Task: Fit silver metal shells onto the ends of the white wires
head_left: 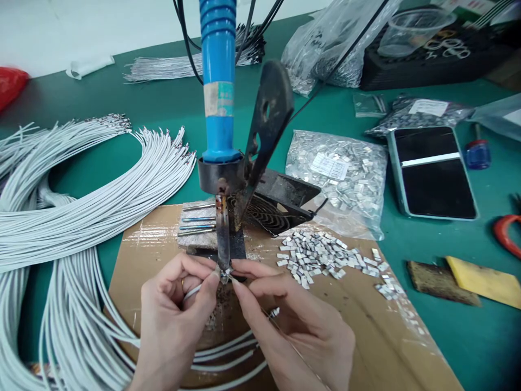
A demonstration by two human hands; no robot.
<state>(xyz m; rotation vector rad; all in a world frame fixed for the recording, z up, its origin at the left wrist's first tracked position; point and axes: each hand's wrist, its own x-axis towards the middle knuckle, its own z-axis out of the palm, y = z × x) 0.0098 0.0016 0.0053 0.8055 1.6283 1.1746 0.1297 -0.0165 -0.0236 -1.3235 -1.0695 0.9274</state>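
Center frame, the left hand (173, 312) pinches a white cable (192, 292) between fingertips, beside a small metal piece (226, 274) clamped in fingers of the right hand (299, 320)

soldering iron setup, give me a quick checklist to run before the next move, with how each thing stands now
1. Soldering iron seated in the black collar, metal tip pointing down: ok.
2. Tip heat: cannot tell; nothing visible settles it.
3. White cable held in the left hand: ok.
4. Right hand gripping the small shiny part under the tip: cannot tell; fingers hide the contact.
5. Fingertips well clear of the tip: not ok; both hands' fingertips are close beside it.
6. Loose metal pieces at hand on the cardboard: ok.
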